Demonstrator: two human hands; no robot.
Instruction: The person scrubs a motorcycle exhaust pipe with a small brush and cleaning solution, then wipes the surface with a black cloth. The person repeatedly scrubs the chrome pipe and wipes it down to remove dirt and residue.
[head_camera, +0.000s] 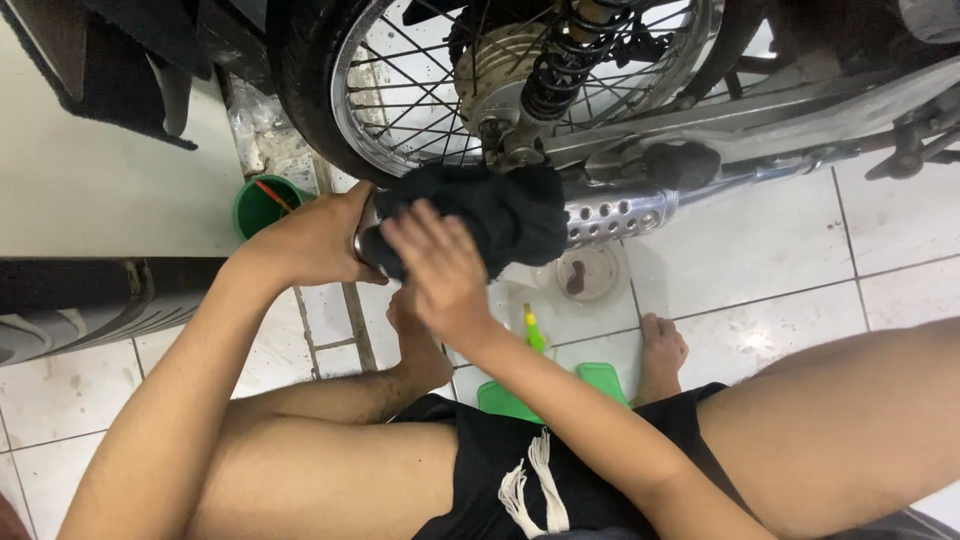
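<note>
Left hand (315, 240) grips the exhaust pipe (610, 215) end; right hand (440, 265) presses a black cloth (500, 210), fingers spread.

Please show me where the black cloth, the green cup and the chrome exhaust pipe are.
black cloth (500, 215), head view, middle of the bunched fabric.
green cup (262, 205), head view, its inner wall.
chrome exhaust pipe (615, 215), head view, perforated heat shield.

Single head view, steeply downward, close over the seated person's lap; motorcycle rear wheel (420, 90) just ahead
</note>
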